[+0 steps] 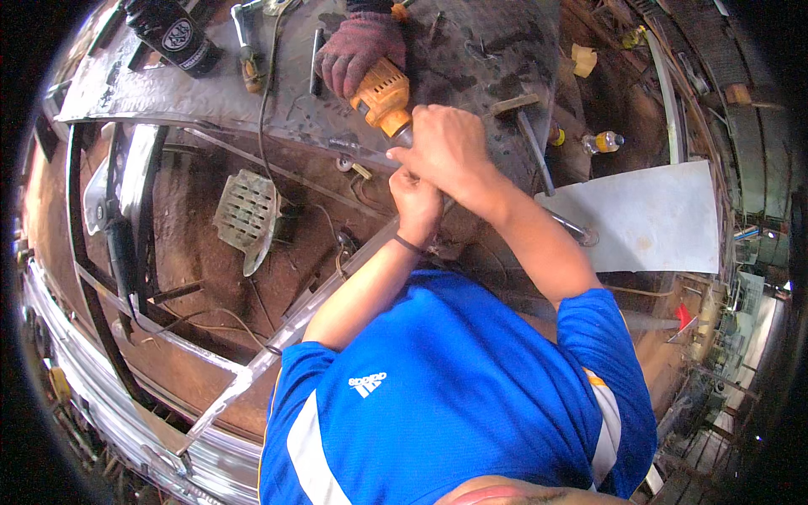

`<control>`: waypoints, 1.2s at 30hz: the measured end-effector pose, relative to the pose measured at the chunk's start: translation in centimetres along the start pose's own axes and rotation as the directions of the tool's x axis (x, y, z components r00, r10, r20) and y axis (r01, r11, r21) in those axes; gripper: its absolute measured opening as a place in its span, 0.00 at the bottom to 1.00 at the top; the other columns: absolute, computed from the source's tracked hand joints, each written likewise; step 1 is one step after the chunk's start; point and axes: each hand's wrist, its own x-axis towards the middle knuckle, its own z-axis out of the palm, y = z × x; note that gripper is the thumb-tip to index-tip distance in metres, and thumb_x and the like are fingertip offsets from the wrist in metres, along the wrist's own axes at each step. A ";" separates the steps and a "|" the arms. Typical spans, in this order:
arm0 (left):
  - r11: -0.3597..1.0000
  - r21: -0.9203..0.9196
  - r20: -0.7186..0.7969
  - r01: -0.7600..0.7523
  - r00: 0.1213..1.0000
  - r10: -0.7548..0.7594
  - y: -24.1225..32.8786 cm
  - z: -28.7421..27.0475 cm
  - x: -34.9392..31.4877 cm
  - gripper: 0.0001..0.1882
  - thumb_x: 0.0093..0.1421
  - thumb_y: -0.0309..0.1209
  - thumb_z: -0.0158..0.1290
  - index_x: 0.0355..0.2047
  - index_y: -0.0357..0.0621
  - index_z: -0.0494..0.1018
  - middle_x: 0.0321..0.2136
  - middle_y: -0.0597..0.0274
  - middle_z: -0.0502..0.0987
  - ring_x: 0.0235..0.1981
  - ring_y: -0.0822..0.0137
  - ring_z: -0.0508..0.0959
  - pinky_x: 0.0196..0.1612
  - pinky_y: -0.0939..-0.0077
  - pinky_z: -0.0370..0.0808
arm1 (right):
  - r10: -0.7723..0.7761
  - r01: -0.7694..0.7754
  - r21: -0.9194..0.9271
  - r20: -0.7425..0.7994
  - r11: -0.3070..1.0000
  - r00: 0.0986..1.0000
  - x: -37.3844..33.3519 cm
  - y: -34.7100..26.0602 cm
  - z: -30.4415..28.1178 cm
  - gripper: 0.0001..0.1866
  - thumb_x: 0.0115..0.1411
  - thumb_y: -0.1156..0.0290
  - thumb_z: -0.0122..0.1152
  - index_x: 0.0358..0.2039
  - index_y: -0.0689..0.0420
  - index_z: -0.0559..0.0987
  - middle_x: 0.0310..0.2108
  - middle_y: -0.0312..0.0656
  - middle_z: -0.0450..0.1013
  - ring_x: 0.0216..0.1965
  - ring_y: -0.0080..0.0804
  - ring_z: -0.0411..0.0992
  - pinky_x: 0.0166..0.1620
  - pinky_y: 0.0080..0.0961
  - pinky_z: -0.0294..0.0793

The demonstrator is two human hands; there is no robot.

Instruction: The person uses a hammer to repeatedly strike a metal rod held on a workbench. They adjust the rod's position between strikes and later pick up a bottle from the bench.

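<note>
Far left on the worn metal bench (471, 50) stands a dark bottle (175, 34), and nearer us a slatted metal grate (244, 210) lies on the brown floor. Moving right, a co-worker's gloved hand (358, 50) grips the orange power drill (384, 101) at the bench's near edge. Our left hand (417, 202) is curled shut beneath its tip, what it pinches hidden, our right hand (446, 147) closes over the nose, and a pale metal sheet (648, 215) lies right.
</note>
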 end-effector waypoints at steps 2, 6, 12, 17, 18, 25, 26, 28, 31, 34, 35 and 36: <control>0.977 -0.144 0.064 0.159 0.986 -0.151 1.1 0.0 0.1 0.13 0.67 0.29 0.55 0.27 0.34 0.75 0.23 0.59 0.80 0.22 0.72 0.78 0.25 0.76 0.74 | 0.088 -0.107 0.110 0.164 0.988 0.982 0.7 0.6 -2.1 0.32 0.49 0.41 0.73 0.22 0.64 0.82 0.23 0.54 0.79 0.27 0.49 0.81 0.34 0.40 0.79; 0.968 -0.175 0.099 0.182 0.981 -0.166 1.1 0.1 0.2 0.13 0.67 0.30 0.56 0.28 0.32 0.75 0.23 0.60 0.80 0.24 0.73 0.78 0.26 0.75 0.74 | 0.204 -0.333 0.213 0.466 0.919 0.861 1.4 1.2 -1.7 0.29 0.57 0.47 0.69 0.20 0.65 0.80 0.21 0.52 0.79 0.26 0.41 0.81 0.32 0.35 0.79; 0.914 -0.307 0.156 0.265 0.961 -0.226 1.3 -0.1 0.3 0.12 0.68 0.28 0.53 0.29 0.32 0.74 0.22 0.54 0.80 0.20 0.68 0.80 0.25 0.71 0.77 | 0.148 -0.261 0.286 0.363 0.922 0.920 1.4 2.1 -1.8 0.26 0.53 0.49 0.72 0.23 0.65 0.82 0.26 0.53 0.81 0.30 0.50 0.81 0.35 0.42 0.80; 0.966 -0.189 0.140 0.178 0.978 -0.153 1.7 -0.3 -0.1 0.11 0.67 0.29 0.54 0.28 0.36 0.76 0.25 0.62 0.80 0.24 0.73 0.78 0.27 0.77 0.75 | -0.009 0.006 -0.138 -0.022 0.990 1.000 -1.1 -1.2 -0.6 0.27 0.49 0.48 0.74 0.28 0.65 0.82 0.31 0.54 0.81 0.34 0.52 0.81 0.39 0.43 0.80; 0.962 -0.200 0.138 0.184 0.978 -0.158 1.5 -0.2 0.0 0.11 0.67 0.29 0.53 0.28 0.37 0.76 0.25 0.62 0.80 0.24 0.72 0.78 0.27 0.78 0.74 | -0.076 0.050 -0.194 -0.125 0.980 0.989 -1.3 -1.2 0.3 0.31 0.46 0.46 0.76 0.34 0.66 0.83 0.35 0.54 0.81 0.38 0.53 0.81 0.40 0.43 0.80; 0.923 -0.327 0.156 0.202 0.975 -0.158 -2.1 -1.1 0.9 0.09 0.67 0.26 0.53 0.31 0.33 0.75 0.26 0.61 0.80 0.23 0.71 0.78 0.27 0.77 0.74 | 0.130 -0.141 0.086 0.120 0.986 0.984 -0.6 -0.8 -2.8 0.27 0.53 0.48 0.71 0.24 0.65 0.83 0.25 0.54 0.80 0.31 0.47 0.82 0.36 0.41 0.80; 0.966 -0.251 0.020 0.057 0.998 -0.053 -2.2 -0.6 0.5 0.09 0.66 0.26 0.53 0.30 0.35 0.76 0.27 0.65 0.79 0.25 0.75 0.75 0.27 0.79 0.72 | -0.024 0.016 -0.097 -0.083 0.995 0.996 -1.4 -1.4 -1.0 0.27 0.50 0.47 0.71 0.22 0.64 0.82 0.25 0.54 0.80 0.33 0.49 0.82 0.35 0.42 0.80; 0.969 -0.192 0.134 0.153 0.983 -0.129 -1.8 -1.7 0.9 0.10 0.67 0.30 0.53 0.32 0.36 0.77 0.27 0.65 0.79 0.26 0.75 0.77 0.29 0.77 0.74 | -0.016 0.011 -0.061 -0.086 0.998 0.996 -1.1 -0.4 -1.0 0.29 0.52 0.43 0.68 0.23 0.63 0.83 0.25 0.55 0.80 0.32 0.47 0.82 0.35 0.41 0.80; 0.869 -0.300 0.335 0.394 0.896 -0.291 1.0 -1.7 0.9 0.11 0.69 0.32 0.52 0.41 0.35 0.76 0.33 0.58 0.81 0.32 0.65 0.81 0.38 0.70 0.79 | 0.197 -0.365 0.311 0.460 0.878 0.866 0.7 1.8 -2.0 0.30 0.59 0.43 0.62 0.23 0.64 0.83 0.25 0.56 0.80 0.29 0.47 0.82 0.34 0.40 0.79; 0.930 -0.286 0.157 0.232 0.969 -0.193 -0.3 -1.3 0.5 0.12 0.70 0.34 0.52 0.45 0.37 0.75 0.38 0.58 0.80 0.37 0.64 0.81 0.41 0.70 0.80 | 0.028 -0.031 0.045 0.063 0.999 0.998 -1.5 -0.5 -1.8 0.21 0.58 0.52 0.64 0.25 0.61 0.85 0.25 0.51 0.81 0.31 0.40 0.82 0.36 0.39 0.81; 0.990 -0.080 0.161 0.118 0.981 -0.104 -0.7 -1.8 0.6 0.11 0.69 0.33 0.53 0.43 0.38 0.76 0.37 0.58 0.81 0.37 0.67 0.81 0.40 0.71 0.78 | -0.061 0.053 -0.166 -0.040 0.985 0.997 -1.6 -1.3 -0.2 0.17 0.56 0.56 0.66 0.28 0.60 0.85 0.27 0.47 0.81 0.35 0.42 0.82 0.37 0.39 0.82; 0.992 0.122 0.167 -0.013 0.986 -0.007 -1.0 -1.9 1.0 0.10 0.67 0.33 0.54 0.42 0.40 0.78 0.35 0.57 0.82 0.36 0.70 0.80 0.39 0.72 0.77 | -0.100 0.068 -0.209 -0.147 0.976 0.984 -1.6 -1.2 0.7 0.17 0.55 0.56 0.68 0.30 0.60 0.85 0.29 0.45 0.81 0.37 0.44 0.81 0.38 0.39 0.82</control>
